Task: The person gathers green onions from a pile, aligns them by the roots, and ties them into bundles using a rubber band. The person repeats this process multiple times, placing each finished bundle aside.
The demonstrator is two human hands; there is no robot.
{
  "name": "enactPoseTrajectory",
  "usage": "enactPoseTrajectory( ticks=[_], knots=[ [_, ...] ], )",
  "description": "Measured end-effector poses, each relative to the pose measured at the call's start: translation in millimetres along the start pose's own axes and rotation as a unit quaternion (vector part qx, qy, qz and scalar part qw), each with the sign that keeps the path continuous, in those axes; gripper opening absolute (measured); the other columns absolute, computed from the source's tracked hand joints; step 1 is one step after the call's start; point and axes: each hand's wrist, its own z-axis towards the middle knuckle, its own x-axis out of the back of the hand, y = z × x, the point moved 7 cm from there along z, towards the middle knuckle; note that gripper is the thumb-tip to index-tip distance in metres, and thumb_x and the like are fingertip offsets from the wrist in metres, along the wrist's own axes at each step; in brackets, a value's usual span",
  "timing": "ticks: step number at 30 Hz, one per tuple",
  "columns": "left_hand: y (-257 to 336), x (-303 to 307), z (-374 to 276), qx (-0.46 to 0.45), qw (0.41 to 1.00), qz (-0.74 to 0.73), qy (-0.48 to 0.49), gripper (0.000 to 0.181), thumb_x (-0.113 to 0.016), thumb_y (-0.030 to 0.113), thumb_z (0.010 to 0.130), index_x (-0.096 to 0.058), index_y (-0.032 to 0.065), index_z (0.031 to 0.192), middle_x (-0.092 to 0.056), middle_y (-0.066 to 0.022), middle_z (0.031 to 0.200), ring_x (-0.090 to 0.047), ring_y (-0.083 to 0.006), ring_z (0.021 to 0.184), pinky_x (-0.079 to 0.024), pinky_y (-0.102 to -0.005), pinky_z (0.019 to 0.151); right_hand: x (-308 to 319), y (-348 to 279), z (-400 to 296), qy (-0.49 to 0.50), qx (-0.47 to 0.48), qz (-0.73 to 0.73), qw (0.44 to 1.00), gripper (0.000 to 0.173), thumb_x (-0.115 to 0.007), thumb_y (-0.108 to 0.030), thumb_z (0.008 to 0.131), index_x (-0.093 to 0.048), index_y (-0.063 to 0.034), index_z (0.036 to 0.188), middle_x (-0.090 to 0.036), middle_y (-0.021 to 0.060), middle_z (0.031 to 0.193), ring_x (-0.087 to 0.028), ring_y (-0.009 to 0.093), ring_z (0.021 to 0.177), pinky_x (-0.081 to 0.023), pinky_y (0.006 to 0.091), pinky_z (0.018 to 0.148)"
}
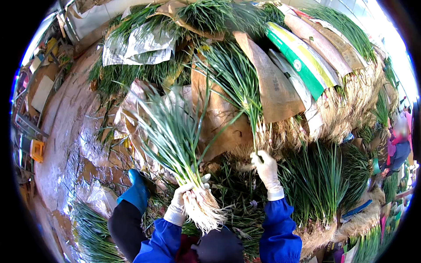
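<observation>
A bunch of spring onions (174, 138) with long green leaves and pale stems is gripped in my left hand (177, 203), which wears a white glove. Its white roots (202, 210) hang down over my lap. My right hand (268, 169), gloved the same way, pinches a thin stalk (254, 139) between thumb and fingers. That stalk is beside the lower end of another bundle of spring onions (246, 92) lying on the pile in front of me. Whether the stalk is still among that bundle I cannot tell.
Paper sacks (269, 82) and a green-and-yellow sack (296, 62) cover the big rooted pile. Loose leaves (243, 194) litter the ground below my hands. More upright bundles (319, 180) stand at right. A person (399, 141) is at the far right; an orange stool (37, 150) is at left.
</observation>
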Motion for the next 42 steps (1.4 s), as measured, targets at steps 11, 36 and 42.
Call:
enactPoseTrajectory(
  ticks=[11, 36, 42],
  knots=[
    [-28, 29, -1, 0.067, 0.997, -0.002, 0.041, 0.057, -0.059, 0.017, 0.078, -0.043, -0.0057, 0.128, -0.055, -0.0157, 0.124, -0.058, -0.0275, 0.106, -0.047, -0.0404, 0.093, -55, 58, 130, -0.062, -0.077, -0.444, 0.891, 0.034, -0.069, -0.028, 0.076, -0.058, -0.0019, 0.094, -0.062, 0.0141, 0.085, -0.066, 0.027, 0.069, -0.055, 0.0375, 0.060],
    [-18, 18, -4, 0.017, 0.999, -0.031, 0.005, 0.069, -0.061, 0.011, 0.076, -0.034, 0.0083, 0.139, -0.058, -0.0146, 0.118, -0.061, -0.0302, 0.099, -0.049, -0.0422, 0.090, -18, 64, 48, -0.268, -0.310, 0.408, 0.816, 0.024, -0.060, -0.011, 0.085, -0.062, -0.0024, 0.107, -0.063, 0.0017, 0.085, -0.056, 0.008, 0.065, -0.045, 0.0207, 0.057],
    [-27, 7, 1, 0.024, 0.999, -0.034, -0.010, 0.070, -0.058, 0.011, 0.078, -0.029, 0.0082, 0.142, -0.057, -0.0129, 0.116, -0.061, -0.0295, 0.099, -0.048, -0.0420, 0.090, -57, 63, 56, -0.233, -0.332, 0.629, 0.662, 0.036, -0.060, -0.027, 0.090, -0.059, -0.0002, 0.114, -0.064, 0.0082, 0.093, -0.062, 0.015, 0.079, -0.052, 0.0283, 0.071]
  ],
)
